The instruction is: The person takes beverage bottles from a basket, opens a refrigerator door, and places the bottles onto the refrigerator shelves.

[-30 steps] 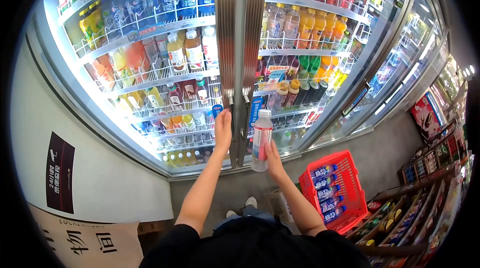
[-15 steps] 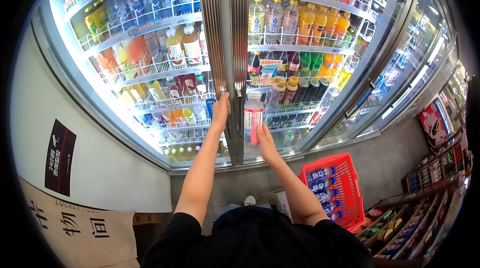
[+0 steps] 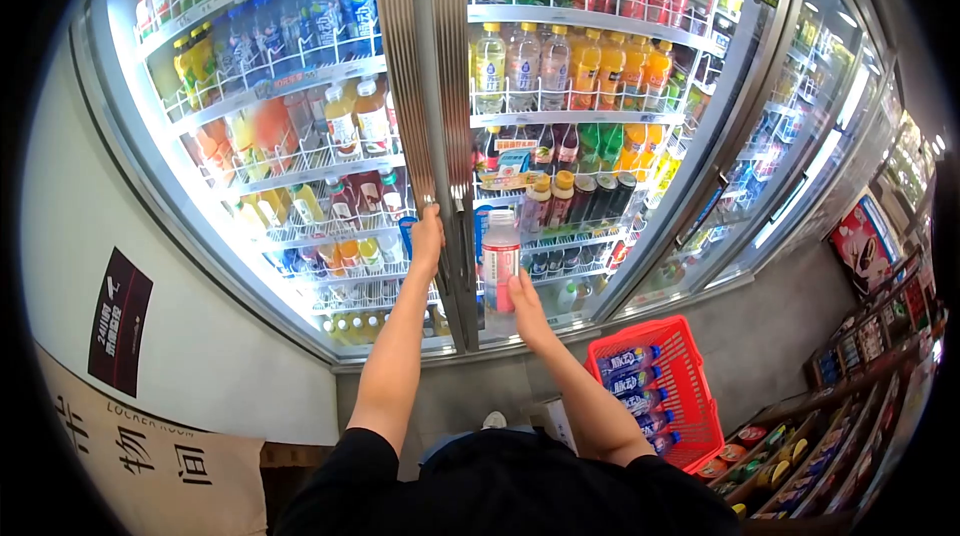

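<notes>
My left hand (image 3: 427,241) is closed around the ribbed metal handle (image 3: 408,86) of the left fridge door. My right hand (image 3: 528,311) grips a clear plastic bottle (image 3: 500,261) with a pink and white label, keeping it upright in front of the right fridge door (image 3: 590,211). Its fingers wrap behind the bottle, partly hidden, with the thumb on the near side. Just behind the bottle runs the right door's ribbed handle (image 3: 457,86). Rows of drinks stand on lit shelves behind both doors.
On the floor to my right sits a red basket (image 3: 708,391) with several blue-labelled bottles (image 3: 632,381) lying in it. A snack rack (image 3: 830,446) stands beyond it at lower right. At left are a white panel (image 3: 220,346) and a cloth curtain (image 3: 150,456).
My view has tilted up and shifted right a little, so the fridge sits lower and further left. The left hand stays on the handle; the right still holds the bottle.
</notes>
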### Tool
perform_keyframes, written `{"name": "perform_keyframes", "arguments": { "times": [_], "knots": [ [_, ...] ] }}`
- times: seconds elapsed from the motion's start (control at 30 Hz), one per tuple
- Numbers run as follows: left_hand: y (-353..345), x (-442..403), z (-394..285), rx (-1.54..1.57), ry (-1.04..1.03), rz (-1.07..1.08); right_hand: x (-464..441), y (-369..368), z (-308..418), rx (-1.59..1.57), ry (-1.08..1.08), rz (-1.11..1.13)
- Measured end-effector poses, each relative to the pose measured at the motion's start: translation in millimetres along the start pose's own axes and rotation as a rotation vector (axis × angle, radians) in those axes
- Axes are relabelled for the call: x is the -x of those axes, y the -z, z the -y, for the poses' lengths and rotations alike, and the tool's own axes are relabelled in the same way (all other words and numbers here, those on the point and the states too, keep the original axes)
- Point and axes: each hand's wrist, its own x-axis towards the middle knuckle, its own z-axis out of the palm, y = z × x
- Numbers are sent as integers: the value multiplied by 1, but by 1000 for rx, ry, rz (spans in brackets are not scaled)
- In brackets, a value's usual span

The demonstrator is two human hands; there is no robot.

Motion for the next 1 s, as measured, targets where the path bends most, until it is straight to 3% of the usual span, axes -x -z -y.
{"name": "perform_keyframes", "arguments": {
  "times": [0.27, 0.33, 0.37, 0.4, 0.5, 0.6, 0.67, 0.8, 1.0],
  "knots": [
    [7, 16, -2, -59, 16, 37, -3, -1, 5, -14, -5, -82],
    [16, 37, 6, -54, 18, 53, -1, -6, 13, -112, -88, -21],
    [21, 48, 9, -47, 9, 81, 6, -16, 19, -39, 0, -128],
    [26, 59, 7, -38, -12, 105, -3, -12, -7, -132, 35, -14],
    [36, 102, 4, -79, -18, 107, 5, -28, -20, -100, 29, -34],
    [55, 139, -1, -90, -26, 124, 25, -49, -18, -176, -97, -126],
    [71, 173, -5, -28, 20, 150, 51, -65, -11, -52, 50, -21],
    [87, 208, -16, -20, 8, 175, 87, -82, 16, -40, 23, -47],
    [116, 275, -24, -4, 19, 148, 148, -102, 38, -45, 148, -31]
  ]
}}
